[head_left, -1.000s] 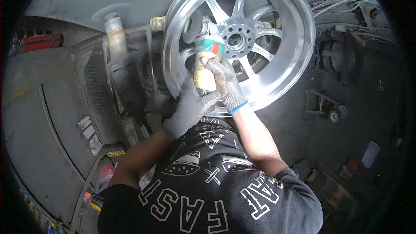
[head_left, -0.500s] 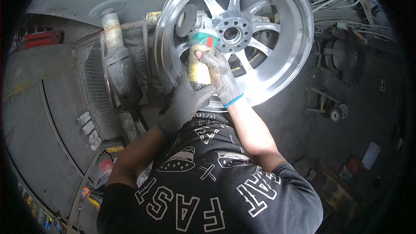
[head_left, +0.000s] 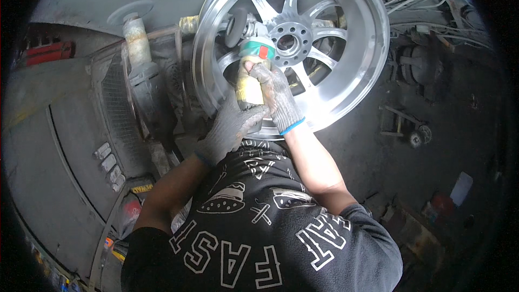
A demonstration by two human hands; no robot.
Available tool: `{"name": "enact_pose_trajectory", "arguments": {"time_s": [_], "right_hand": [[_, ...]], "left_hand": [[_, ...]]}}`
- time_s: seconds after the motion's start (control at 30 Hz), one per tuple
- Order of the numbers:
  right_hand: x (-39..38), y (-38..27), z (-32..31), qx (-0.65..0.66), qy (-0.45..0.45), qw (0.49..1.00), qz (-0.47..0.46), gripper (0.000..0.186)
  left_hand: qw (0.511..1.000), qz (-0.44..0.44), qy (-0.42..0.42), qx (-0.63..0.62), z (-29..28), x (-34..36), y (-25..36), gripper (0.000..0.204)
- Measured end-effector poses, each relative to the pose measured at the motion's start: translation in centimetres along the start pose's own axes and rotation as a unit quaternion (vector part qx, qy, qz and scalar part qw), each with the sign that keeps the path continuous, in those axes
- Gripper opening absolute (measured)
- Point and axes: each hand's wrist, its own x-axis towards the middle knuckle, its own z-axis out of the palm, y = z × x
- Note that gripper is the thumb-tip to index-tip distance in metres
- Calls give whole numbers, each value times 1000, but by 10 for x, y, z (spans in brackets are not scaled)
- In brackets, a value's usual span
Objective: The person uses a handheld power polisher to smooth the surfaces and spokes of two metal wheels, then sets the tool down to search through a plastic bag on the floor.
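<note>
Both of my hands, in grey gloves, are closed on an angle grinder (head_left: 250,89) wrapped in yellowish tape, with a green band and a red patch near its head. My right hand (head_left: 278,94) grips its upper body from the right, the thumb lying across the top. Lower down, my left hand (head_left: 233,124) wraps round the rear end. A dark round disc (head_left: 236,27) at the grinder's head sits inside the silver alloy wheel (head_left: 351,94), near the left part of its rim. Whether the disc touches metal I cannot tell. The wheel's spokes and hub show beyond the tool.
Left of the wheel stands another tape-wrapped power tool (head_left: 141,65) with a pale disc, beside a wire mesh panel (head_left: 116,94). A red object (head_left: 50,52) lies far left. Cables (head_left: 427,0) run along the upper right. A small wheeled frame (head_left: 403,124) is on the dark floor.
The grinder and both hands have shifted very slightly to the right, its disc now tilted a little differently. The wheel has barely moved, and both hands keep their hold.
</note>
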Motion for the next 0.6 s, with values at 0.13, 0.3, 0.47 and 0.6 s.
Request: {"name": "enact_pose_trajectory", "arguments": {"time_s": [0.13, 0.3, 0.47, 0.6], "right_hand": [[-5, -8, 5, -20, 17, 1000, 3, 50], [-2, -3, 4, -45, 45, 998, -17, 49], [-4, -2, 5, -55, 80, 995, -23, 42], [-11, -10, 17, -115, 113, 986, -44, 41]], "left_hand": [[999, -32, 4, 5, -3, 0, 4, 53], [995, -39, -43, -87, -4, 2, 5, 55], [991, -60, -61, -98, -7, 4, 7, 53], [985, -104, -69, -118, -10, 3, 15, 46]]}}
